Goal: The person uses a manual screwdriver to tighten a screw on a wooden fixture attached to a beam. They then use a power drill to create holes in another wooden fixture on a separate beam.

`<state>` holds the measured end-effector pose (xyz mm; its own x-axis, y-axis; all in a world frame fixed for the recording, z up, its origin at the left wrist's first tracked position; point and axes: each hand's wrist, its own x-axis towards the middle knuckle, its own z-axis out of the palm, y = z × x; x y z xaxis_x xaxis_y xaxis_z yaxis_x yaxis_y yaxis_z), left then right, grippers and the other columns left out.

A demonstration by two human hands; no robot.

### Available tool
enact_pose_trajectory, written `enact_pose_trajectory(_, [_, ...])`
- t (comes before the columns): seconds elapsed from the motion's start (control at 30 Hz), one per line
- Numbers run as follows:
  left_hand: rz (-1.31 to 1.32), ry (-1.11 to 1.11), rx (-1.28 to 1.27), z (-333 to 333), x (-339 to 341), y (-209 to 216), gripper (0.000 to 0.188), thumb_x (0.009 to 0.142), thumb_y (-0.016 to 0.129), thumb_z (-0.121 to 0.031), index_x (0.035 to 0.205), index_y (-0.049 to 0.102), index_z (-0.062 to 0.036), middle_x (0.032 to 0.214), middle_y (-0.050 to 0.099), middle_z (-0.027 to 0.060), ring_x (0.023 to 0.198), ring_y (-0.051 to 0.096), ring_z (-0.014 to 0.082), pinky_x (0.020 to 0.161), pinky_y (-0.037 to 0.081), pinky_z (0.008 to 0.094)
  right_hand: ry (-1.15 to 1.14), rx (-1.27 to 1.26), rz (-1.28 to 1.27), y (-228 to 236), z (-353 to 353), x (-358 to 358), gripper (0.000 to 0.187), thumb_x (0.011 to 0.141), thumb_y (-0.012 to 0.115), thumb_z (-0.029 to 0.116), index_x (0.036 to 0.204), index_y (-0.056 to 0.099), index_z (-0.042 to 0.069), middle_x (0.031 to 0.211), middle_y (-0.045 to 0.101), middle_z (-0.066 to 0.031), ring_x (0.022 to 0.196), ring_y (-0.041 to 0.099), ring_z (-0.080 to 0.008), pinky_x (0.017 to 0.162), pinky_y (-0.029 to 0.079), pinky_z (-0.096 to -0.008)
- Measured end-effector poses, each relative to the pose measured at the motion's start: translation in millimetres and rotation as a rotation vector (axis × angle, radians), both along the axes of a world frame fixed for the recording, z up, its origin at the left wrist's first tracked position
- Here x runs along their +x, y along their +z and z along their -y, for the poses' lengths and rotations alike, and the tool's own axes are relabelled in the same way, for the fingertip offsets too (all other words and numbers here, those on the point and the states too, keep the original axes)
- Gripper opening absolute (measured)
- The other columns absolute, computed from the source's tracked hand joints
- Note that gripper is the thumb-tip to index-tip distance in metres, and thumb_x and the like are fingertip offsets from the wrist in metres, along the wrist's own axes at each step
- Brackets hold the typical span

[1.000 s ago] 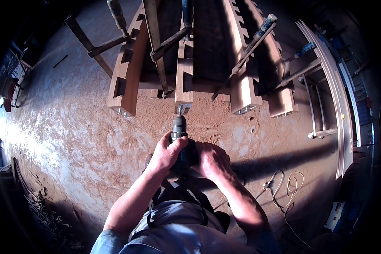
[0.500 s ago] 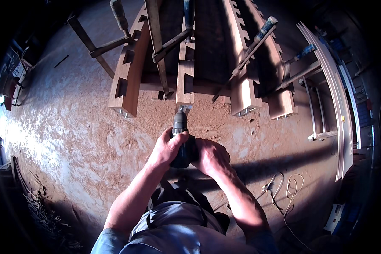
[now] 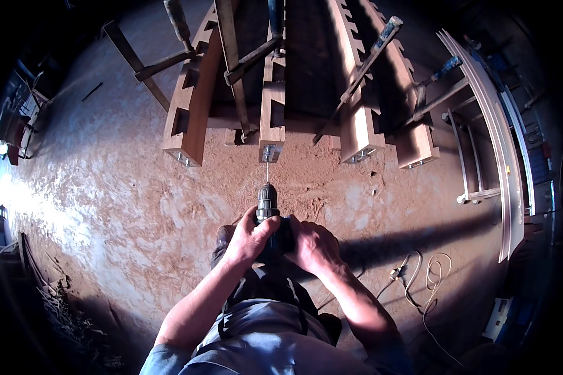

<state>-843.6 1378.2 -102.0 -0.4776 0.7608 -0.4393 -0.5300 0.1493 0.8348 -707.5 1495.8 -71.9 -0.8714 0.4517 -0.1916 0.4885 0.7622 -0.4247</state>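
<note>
Head view: my left hand (image 3: 249, 242) has its fingers clamped around a dark, round-nosed power drill (image 3: 267, 205), just behind its chuck (image 3: 267, 192); my right hand (image 3: 313, 245) is closed on its rear, fingertips hidden. The drill's thin metal bit (image 3: 268, 172) points at the end of a notched, light-brown wooden beam (image 3: 273, 119); whether they touch, I cannot tell.

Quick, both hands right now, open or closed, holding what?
Left hand: closed, holding the drill near its front.
Right hand: closed, holding the drill from the right.
</note>
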Motion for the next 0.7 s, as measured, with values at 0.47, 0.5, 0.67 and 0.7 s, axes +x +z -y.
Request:
enact_pose_trajectory(0.47, [0.041, 0.020, -0.003, -22.1, -7.0, -27.0, 0.058, 0.085, 0.076, -0.033, 0.124, 0.051, 0.0031, 0.101, 0.060, 0.0050, 0.091, 0.057, 0.0128, 0.082, 0.050, 0.0300, -0.008, -0.024, -0.087, -23.1, -19.6, -9.7, 0.046, 0.076, 0.080, 0.033, 0.106, 0.055, 0.008, 0.081, 0.069, -0.0158, 0.077, 0.069, -0.0359, 0.065, 0.056, -0.0455])
enact_pose_trajectory(0.5, [0.040, 0.018, -0.004, -23.5, -8.0, -27.1, 0.058, 0.085, 0.076, -0.034, 0.123, 0.051, 0.0029, 0.101, 0.060, 0.0049, 0.091, 0.057, 0.0127, 0.082, 0.050, 0.0299, -0.008, -0.031, -0.087, -23.7, -20.9, -10.5, 0.047, 0.075, 0.080, 0.033, 0.106, 0.055, 0.008, 0.081, 0.069, -0.0156, 0.077, 0.069, -0.0358, 0.065, 0.056, -0.0453])
enact_pose_trajectory(0.67, [0.034, 0.025, -0.025, -26.9, -9.9, -28.3, 0.058, 0.085, 0.076, -0.035, 0.122, 0.052, 0.0026, 0.101, 0.061, 0.0044, 0.090, 0.057, 0.0123, 0.082, 0.050, 0.0296, 0.002, -0.033, -0.091, -27.0, -24.9, -10.9, 0.050, 0.072, 0.082, 0.032, 0.107, 0.055, 0.009, 0.081, 0.069, -0.0149, 0.077, 0.069, -0.0355, 0.066, 0.056, -0.0447])
enact_pose_trajectory(0.7, [0.033, 0.030, -0.037, -27.3, -9.6, -29.0, 0.058, 0.085, 0.076, -0.035, 0.122, 0.052, 0.0025, 0.101, 0.061, 0.0043, 0.090, 0.057, 0.0122, 0.082, 0.050, 0.0295, 0.009, -0.031, -0.097, -28.3, -25.6, -9.9, 0.051, 0.072, 0.083, 0.031, 0.107, 0.055, 0.008, 0.081, 0.069, -0.0148, 0.077, 0.069, -0.0354, 0.066, 0.056, -0.0446])
